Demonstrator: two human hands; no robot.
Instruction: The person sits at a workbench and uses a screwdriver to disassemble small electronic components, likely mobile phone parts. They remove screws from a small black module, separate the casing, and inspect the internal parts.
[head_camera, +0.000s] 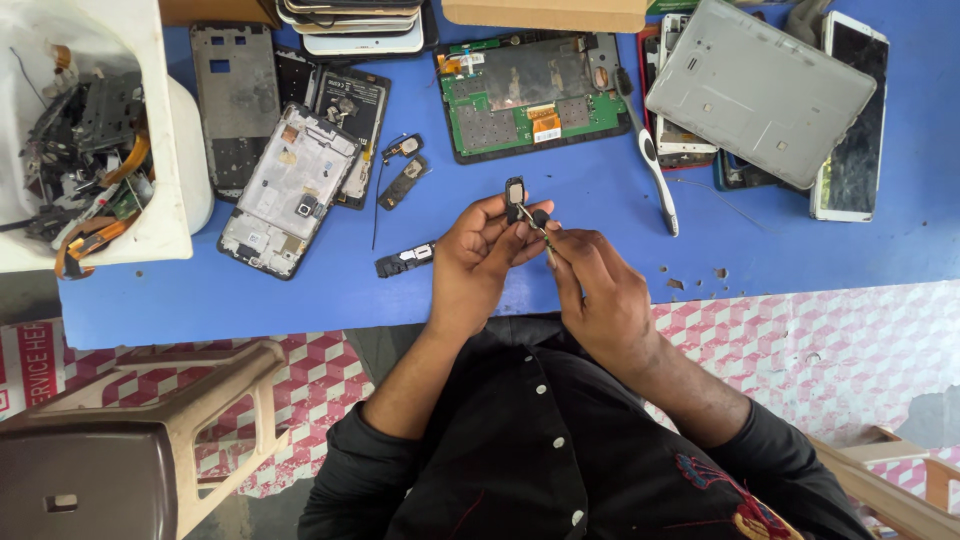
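Left hand (478, 250) pinching the small black module (515, 197) should hold steady while right hand (598, 285), gripping tweezers (533, 222), probes gently

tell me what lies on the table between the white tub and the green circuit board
In the head view, between the white tub and the green circuit board lie stripped phone frames and two small dark parts.
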